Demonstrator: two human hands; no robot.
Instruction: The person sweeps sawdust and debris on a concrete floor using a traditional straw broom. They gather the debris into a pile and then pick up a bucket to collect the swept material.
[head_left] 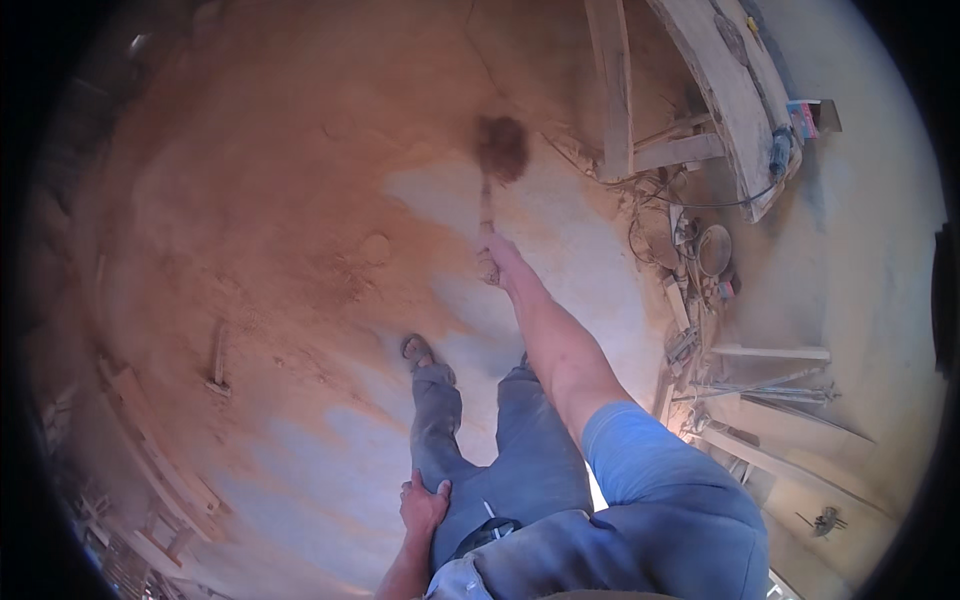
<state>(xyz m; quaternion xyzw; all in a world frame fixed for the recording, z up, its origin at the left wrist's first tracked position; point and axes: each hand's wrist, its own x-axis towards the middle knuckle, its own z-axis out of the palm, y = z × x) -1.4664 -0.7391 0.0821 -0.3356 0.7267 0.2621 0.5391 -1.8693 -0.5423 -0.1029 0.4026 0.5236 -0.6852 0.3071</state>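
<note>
My right hand (492, 258) is wrapped around the handle of a short hand broom (503, 150). Its dark, bushy head is blurred and points away from me over the dusty floor. Lower down, my left hand (425, 505) hangs against my left thigh, its thumb and a finger apart and nothing seen in it. Reddish-brown sawdust or fine dust (270, 220) covers much of the floor ahead and to the left. Under the broom and along the right, a paler strip of floor (590, 260) shows.
A wooden bench (740, 110) stands at the far right, with a bottle (780, 152) on its end. Wood scraps, cables and a round pan-like object (714, 250) lie along the right wall. Long boards (160, 460) lie at the left, and a small wooden piece (219, 358) stands nearer.
</note>
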